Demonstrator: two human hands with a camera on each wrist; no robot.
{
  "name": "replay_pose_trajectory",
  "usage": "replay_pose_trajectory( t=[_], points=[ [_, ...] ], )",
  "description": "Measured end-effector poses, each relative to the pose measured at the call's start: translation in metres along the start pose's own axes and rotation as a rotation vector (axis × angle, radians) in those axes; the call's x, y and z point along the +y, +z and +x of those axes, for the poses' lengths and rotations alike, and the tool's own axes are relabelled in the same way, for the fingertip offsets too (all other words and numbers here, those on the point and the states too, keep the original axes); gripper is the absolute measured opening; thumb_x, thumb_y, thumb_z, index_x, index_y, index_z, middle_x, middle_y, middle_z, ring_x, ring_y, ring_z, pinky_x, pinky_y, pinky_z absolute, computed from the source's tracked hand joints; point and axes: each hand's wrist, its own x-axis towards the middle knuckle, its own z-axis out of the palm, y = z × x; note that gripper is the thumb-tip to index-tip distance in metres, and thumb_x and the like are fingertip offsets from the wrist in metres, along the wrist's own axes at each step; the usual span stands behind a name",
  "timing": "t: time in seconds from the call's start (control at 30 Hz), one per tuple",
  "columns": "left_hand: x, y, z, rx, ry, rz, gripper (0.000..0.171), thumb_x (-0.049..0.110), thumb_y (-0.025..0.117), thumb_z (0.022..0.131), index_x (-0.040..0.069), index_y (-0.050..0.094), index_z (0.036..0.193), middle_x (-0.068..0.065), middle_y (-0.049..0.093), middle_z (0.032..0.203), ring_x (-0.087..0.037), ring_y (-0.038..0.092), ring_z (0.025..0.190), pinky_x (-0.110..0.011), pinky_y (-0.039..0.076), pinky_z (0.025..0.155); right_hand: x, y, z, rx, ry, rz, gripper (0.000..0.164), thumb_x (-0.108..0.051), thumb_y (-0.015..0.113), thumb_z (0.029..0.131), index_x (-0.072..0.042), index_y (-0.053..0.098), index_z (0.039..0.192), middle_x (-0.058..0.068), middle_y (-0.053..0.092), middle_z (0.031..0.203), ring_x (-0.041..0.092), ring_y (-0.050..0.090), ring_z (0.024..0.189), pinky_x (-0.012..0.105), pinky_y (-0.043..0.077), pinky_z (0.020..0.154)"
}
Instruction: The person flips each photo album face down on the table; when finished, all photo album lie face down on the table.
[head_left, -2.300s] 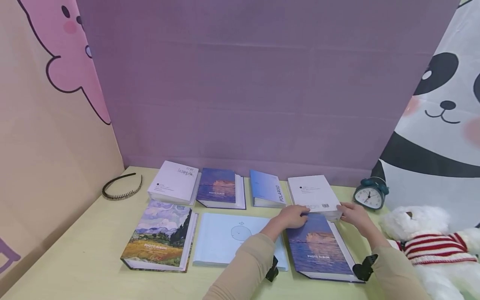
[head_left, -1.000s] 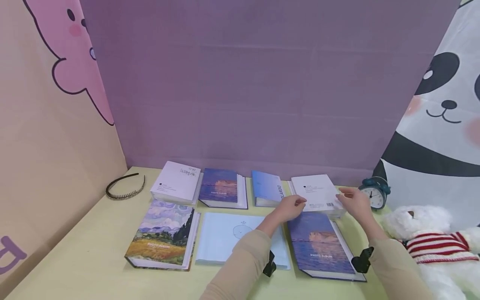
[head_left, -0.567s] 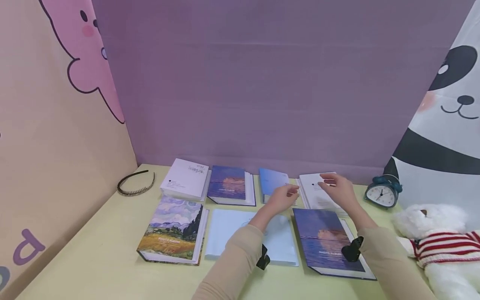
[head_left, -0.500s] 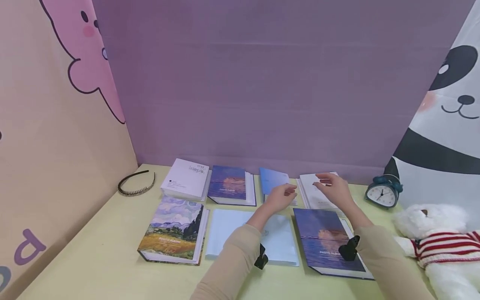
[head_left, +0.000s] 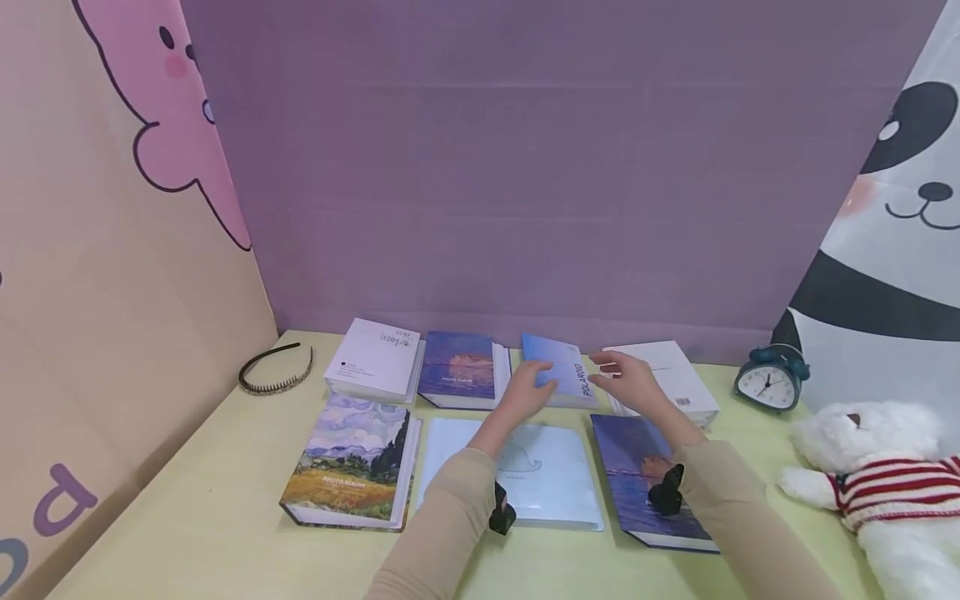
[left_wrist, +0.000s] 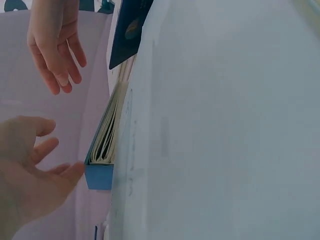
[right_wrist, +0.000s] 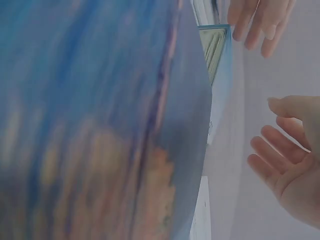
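A small blue photo album marked POLAROID (head_left: 564, 360) lies in the back row, between my two hands. At its left side is my left hand (head_left: 527, 390), fingers apart and loosely bent. My right hand (head_left: 628, 385) hovers by its right side, over the edge of a white album (head_left: 663, 371). Both wrist views show the left hand (left_wrist: 37, 175) and right hand (right_wrist: 290, 165) with nothing between their fingers. Whether the left fingertips touch the blue album cannot be told. My right forearm partly covers a purple seascape photo album (head_left: 622, 467) in front.
A pale blue album (head_left: 555, 492) and a landscape-painting album (head_left: 348, 458) lie in front. Behind are a white album (head_left: 375, 358) and another seascape album (head_left: 457, 367). A headband (head_left: 273, 387) lies left; an alarm clock (head_left: 771, 383) and teddy bear (head_left: 870, 442) are right.
Both hands have let go of the right-hand white album and moved left to the blue Polaroid album. The white album is uncovered again. The head view has shifted slightly right across the scene.
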Motion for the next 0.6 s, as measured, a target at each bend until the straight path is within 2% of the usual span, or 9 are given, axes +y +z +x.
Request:
replay_pose_trajectory(
  t=[0.2, 0.43, 0.6],
  points=[
    [-0.012, -0.005, 0.001, 0.01, -0.089, -0.068, 0.044, 0.017, 0.051, 0.096, 0.001, 0.044, 0.137, -0.02, 0.046, 0.138, -0.034, 0.046, 0.126, -0.043, 0.039, 0.106, -0.003, 0.007, 0.003, -0.071, -0.007, -0.006, 0.039, -0.01, 0.061, 0.089, 0.006, 0.055, 0.124, 0.027, 0.058, 0.122, 0.043, 0.056, 0.111, 0.052, 0.049, 0.09],
    [-0.019, -0.011, -0.002, -0.102, -0.165, -0.164, 0.054, 0.021, 0.049, 0.098, -0.001, 0.031, 0.144, -0.019, 0.042, 0.143, -0.033, 0.046, 0.128, -0.042, 0.041, 0.105, -0.004, 0.012, 0.004, -0.232, -0.012, 0.004, 0.048, -0.018, 0.061, 0.091, 0.007, 0.05, 0.13, 0.028, 0.052, 0.129, 0.046, 0.05, 0.117, 0.054, 0.046, 0.094],
    [-0.024, -0.014, -0.002, -0.137, -0.177, -0.133, 0.053, 0.023, 0.048, 0.099, 0.0, 0.033, 0.144, -0.019, 0.047, 0.139, -0.032, 0.047, 0.127, -0.042, 0.042, 0.104, -0.005, 0.015, 0.003, -0.335, 0.031, 0.001, 0.058, -0.026, 0.061, 0.091, 0.005, 0.044, 0.136, 0.029, 0.045, 0.136, 0.049, 0.044, 0.122, 0.056, 0.043, 0.096]
  ],
)
